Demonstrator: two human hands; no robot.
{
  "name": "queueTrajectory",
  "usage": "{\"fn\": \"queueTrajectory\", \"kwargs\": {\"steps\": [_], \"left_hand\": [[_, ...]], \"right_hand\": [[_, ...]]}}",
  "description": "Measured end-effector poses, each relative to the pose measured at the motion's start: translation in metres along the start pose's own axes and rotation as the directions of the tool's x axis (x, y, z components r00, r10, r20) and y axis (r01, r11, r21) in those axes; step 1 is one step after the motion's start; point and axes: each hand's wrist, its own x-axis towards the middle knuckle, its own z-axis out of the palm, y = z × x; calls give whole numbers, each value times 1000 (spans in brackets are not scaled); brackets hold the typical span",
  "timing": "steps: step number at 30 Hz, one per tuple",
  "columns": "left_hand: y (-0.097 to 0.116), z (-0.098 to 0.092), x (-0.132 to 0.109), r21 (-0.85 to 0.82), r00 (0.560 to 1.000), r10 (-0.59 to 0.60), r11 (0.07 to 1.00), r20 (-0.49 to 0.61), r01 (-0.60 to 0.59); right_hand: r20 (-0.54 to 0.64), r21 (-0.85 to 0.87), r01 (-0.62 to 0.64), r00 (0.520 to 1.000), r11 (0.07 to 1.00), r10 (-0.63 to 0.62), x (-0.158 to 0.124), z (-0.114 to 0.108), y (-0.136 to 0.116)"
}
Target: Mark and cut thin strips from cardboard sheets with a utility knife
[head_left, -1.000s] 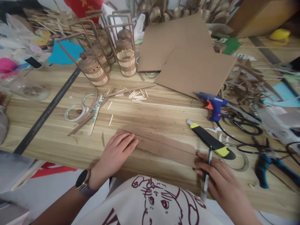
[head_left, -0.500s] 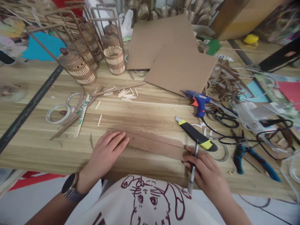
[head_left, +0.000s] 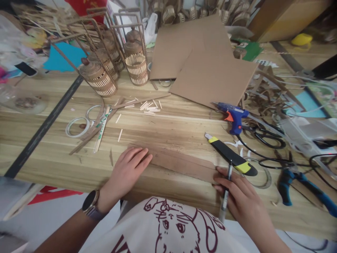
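A long brown cardboard strip [head_left: 183, 163] lies on the wooden table near its front edge. Across the strip's left end rests my left hand [head_left: 131, 167], flat with fingers stretched out, hiding that end. My right hand [head_left: 238, 191] is closed at the other end, with its fingertips touching the strip's right edge. A pen [head_left: 226, 191] is held upright-tilted among those fingers, tip toward the far side. Just beyond the right hand lies a black and yellow utility knife [head_left: 230, 154], blade end pointing left and away.
A blue hot glue gun [head_left: 234, 117], scissors [head_left: 268, 135] and pliers [head_left: 297, 175] lie to the right. Cardboard sheets [head_left: 210, 77] are at the back. Bamboo lanterns [head_left: 98, 79], tape rolls [head_left: 77, 127] and small sticks [head_left: 151, 108] lie left and centre.
The whole view has shifted, so everything appears farther right. Both hands, the pen and the cardboard strip keep the same places relative to one another.
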Motion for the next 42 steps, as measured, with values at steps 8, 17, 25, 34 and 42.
{"fn": "queueTrajectory", "kwargs": {"steps": [8, 17, 25, 34, 42], "left_hand": [[-1, 3, -1, -44, 1000, -12, 999, 22, 13], [0, 3, 0, -72, 999, -23, 997, 32, 25], [0, -2, 3, -15, 1000, -10, 1000, 15, 10], [-1, 1, 3, -25, 1000, -2, 1000, 9, 2], [-3, 2, 1, -19, 999, 26, 999, 35, -26]], "right_hand": [[-17, 52, -43, 999, 998, 44, -2, 4, -1], [-2, -16, 45, 999, 999, -45, -1, 1, 4], [-24, -22, 25, 999, 999, -25, -7, 3, 2], [-35, -42, 36, 999, 998, -37, -1, 1, -3], [-9, -7, 7, 1000, 1000, -7, 1, -2, -6]]}}
